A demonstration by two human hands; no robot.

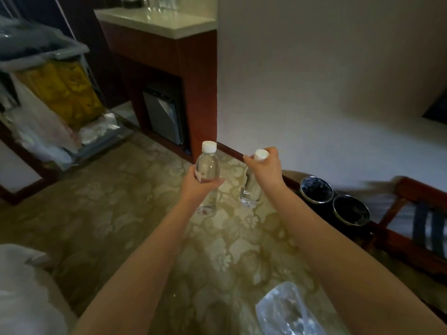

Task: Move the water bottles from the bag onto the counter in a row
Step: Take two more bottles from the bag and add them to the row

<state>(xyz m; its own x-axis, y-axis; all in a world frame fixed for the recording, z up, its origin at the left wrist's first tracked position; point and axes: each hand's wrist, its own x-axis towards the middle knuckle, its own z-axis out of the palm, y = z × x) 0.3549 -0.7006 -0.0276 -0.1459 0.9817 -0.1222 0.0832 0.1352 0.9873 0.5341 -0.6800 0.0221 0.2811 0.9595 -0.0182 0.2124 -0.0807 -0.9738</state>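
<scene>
Left hand (197, 187): fingers and thumb curled round the middle of a clear water bottle (208, 165), gripping it upright, white cap on top, base hanging free over the carpet (121, 201).
Right hand (266, 169): fingers clenched round the neck of a second water bottle (251, 194), just under its white cap; the body hangs below the hand, tilted slightly.
Bottles: both in the air, side by side, near each other but apart, at about the middle of the scene.
Counter (157, 20): far left, pale top on a red-brown cabinet, well apart from both bottles; glassware stands at its far edge, blurred.
Clear plastic bag (285, 308): near, right of centre, low beside the right forearm; contents unclear.
Mini fridge (164, 114): in the cabinet's open recess.
Round black bins (314, 189): two, touching, right, against the wall.
Cart (60, 93): far left, holding a yellow sack and white plastic bags.
Wooden rack (423, 213): right edge, with dark straps.
</scene>
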